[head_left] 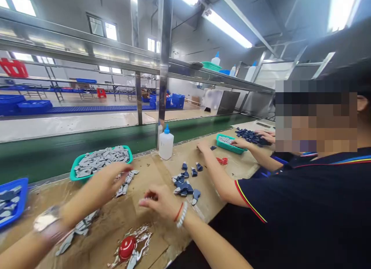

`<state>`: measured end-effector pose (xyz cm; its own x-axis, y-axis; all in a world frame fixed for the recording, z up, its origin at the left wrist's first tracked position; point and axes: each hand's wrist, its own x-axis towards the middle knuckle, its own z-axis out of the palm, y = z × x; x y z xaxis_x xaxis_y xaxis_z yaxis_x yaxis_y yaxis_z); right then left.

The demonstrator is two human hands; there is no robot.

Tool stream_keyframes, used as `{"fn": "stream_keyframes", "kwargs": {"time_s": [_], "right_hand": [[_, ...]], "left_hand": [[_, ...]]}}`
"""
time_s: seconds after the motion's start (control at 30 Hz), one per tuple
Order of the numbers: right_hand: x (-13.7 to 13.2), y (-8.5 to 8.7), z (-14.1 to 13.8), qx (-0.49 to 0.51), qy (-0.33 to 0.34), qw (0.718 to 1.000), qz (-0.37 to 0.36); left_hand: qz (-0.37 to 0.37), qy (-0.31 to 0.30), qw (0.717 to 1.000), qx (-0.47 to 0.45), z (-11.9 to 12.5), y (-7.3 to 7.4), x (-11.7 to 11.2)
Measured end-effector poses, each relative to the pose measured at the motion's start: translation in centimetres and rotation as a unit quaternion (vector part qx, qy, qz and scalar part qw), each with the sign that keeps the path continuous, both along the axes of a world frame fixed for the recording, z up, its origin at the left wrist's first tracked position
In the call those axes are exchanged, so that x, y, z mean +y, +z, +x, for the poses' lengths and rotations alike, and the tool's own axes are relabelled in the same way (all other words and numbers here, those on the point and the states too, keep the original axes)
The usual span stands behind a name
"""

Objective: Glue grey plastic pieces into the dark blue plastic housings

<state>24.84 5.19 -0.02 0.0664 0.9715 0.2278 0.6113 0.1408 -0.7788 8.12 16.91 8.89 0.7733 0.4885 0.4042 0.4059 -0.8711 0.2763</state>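
My left hand (pixel 108 182), slightly blurred, reaches over a row of small grey pieces (pixel 124 186) on the brown work surface. Its fingers look stretched and apart, with no piece visible in them. My right hand (pixel 164 203) hovers over the board to the right, fingers curled and thumb pressed in; whatever they may hold is hidden. More grey pieces (pixel 82 226) lie in a line under my left forearm. Closest to me, a red round cap (pixel 127 247) sits amid smeared white glue (pixel 145 238), with a grey piece (pixel 133 259) beside it.
A green basket (pixel 130 155) heaped with grey pieces stands behind my left hand, a blue tray (pixel 26 192) far left. A glue bottle (pixel 166 145) stands by the post (pixel 164 68). Dark blue pieces (pixel 182 186) lie right of centre. A co-worker's arm (pixel 217 176) reaches in from the right.
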Motion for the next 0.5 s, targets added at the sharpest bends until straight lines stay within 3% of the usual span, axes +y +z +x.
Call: {"fn": "stream_keyframes", "kwargs": {"time_s": [0.07, 0.13, 0.23, 0.37, 0.5], "right_hand": [[-3.3, -0.8, 0.1, 0.136, -0.009, 0.991, -0.006], [-6.1, -2.0, 0.3, 0.293, -0.036, 0.955, -0.021], [-9.1, -3.8, 0.9, 0.398, -0.085, 0.913, -0.019], [-11.1, -5.0, 1.6, 0.4, -0.127, 0.908, -0.014], [-11.4, -4.0, 1.8, 0.321, -0.175, 0.931, -0.014]], "left_hand": [[0.003, -0.092, 0.995, 0.036, 6.8, -0.4, 0.0], [0.01, -0.138, 0.989, 0.046, 13.0, -1.1, -0.7], [0.018, -0.169, 0.985, 0.044, 19.0, -1.8, -2.3], [0.013, -0.183, 0.982, 0.049, 21.7, -2.4, -3.2], [-0.012, -0.167, 0.983, 0.068, 21.1, -2.9, -1.8]]}}
